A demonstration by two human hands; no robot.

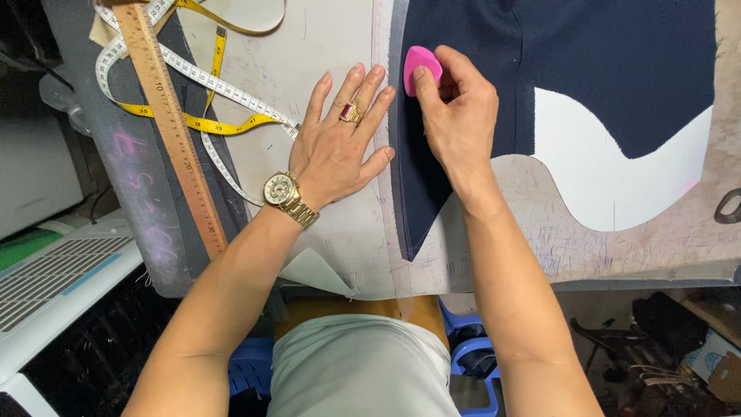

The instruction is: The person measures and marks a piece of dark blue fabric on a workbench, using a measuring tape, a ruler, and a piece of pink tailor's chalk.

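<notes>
Lighting was bright & even, from overhead; worktable (324,46) pale and well lit w/o blown-out glare. Shadows were soft, short: a faint one lay under the left hand (340,147) and beside the right hand (455,116). Dark navy fabric (617,62) swallowed detail, nearly flat in tone. White pattern piece (602,177) was bright but not clipped. Near side under the table edge was dim, murky, esp. far left & near right corners. Focus was sharp mid-frame; slight wide-angle stretch on the near forearms; no motion blur seen.
</notes>
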